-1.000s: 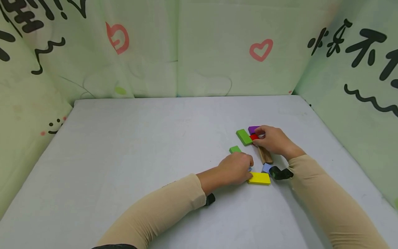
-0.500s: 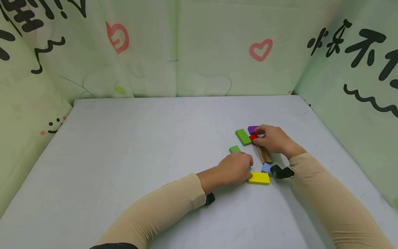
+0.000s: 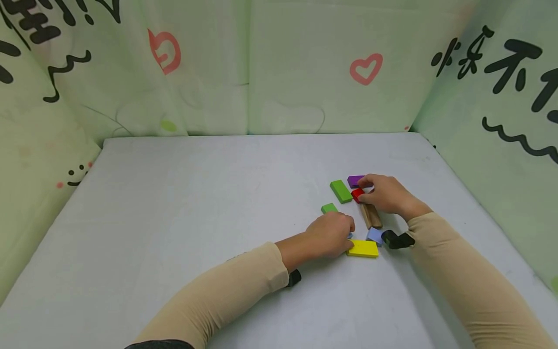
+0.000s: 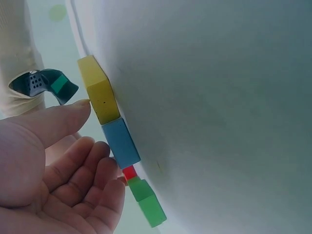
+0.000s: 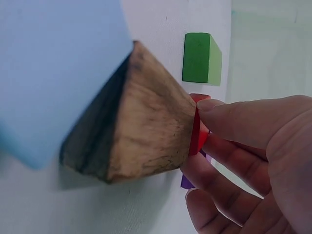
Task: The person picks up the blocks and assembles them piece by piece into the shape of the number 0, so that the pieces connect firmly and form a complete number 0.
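Low on the right side of the table, my left hand (image 3: 327, 236) is over the blocks. In the left wrist view its thumb is at the edge of a yellow block (image 4: 103, 95). The bent fingers lie close to a light blue block (image 4: 121, 144); whether they grip it is unclear. Farther back, my right hand (image 3: 385, 195) pinches a small red block (image 5: 199, 124) between thumb and fingers. The red block stands against the end of a brown wood-grain block (image 5: 151, 117). A purple block (image 3: 355, 181) lies just beyond, partly hidden by the right fingers.
One green block (image 3: 341, 191) lies left of the red one. Another green block (image 3: 329, 208) shows beyond the left hand. A second blue block (image 3: 374, 236) sits between the brown and yellow blocks. The white table (image 3: 196, 208) is enclosed by printed green cloth (image 3: 301, 63).
The red block and my right hand have shifted very slightly to the right. My left hand stays in place by the yellow block.
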The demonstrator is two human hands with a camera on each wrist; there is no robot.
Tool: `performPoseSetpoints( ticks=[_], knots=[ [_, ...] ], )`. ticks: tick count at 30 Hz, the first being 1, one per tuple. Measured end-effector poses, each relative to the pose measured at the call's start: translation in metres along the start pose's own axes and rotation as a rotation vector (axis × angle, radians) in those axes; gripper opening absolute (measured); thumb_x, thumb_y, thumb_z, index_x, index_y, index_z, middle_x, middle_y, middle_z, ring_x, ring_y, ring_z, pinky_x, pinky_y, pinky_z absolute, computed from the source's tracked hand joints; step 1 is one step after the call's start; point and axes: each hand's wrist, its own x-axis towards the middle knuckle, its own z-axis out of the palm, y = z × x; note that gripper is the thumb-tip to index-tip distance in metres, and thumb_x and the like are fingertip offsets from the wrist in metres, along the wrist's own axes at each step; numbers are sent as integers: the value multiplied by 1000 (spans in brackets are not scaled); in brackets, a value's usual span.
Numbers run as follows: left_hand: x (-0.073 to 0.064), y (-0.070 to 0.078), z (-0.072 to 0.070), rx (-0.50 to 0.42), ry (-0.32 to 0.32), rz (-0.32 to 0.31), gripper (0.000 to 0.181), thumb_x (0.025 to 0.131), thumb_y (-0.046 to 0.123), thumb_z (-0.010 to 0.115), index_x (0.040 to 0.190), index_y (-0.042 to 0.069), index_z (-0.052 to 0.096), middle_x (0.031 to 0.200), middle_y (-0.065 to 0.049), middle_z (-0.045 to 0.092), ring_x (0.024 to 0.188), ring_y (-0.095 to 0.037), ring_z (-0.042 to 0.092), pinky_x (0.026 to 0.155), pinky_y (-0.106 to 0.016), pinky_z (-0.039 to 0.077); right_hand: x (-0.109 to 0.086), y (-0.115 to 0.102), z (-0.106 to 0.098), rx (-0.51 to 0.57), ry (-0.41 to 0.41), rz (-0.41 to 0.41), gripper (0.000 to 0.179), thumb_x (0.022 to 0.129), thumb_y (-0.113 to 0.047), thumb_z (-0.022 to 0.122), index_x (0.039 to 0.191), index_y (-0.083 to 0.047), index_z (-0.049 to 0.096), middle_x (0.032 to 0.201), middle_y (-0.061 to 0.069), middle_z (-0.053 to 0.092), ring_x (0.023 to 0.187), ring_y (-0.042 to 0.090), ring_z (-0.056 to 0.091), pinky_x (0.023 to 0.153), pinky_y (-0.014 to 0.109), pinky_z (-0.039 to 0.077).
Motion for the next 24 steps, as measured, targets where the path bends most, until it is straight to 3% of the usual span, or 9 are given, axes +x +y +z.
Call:
performPoseSetpoints(
  ticks=[24],
  knots=[
    [0, -1, 2, -5, 15, 9, 32, 91, 31, 76, 119, 16, 71, 99, 8, 67, 81, -6, 54, 76, -15, 48, -5, 4, -2, 8, -12, -2, 39, 97, -13, 65, 130, 5, 57, 128, 31, 57, 109, 44, 57, 92, 55, 50]
  ],
)
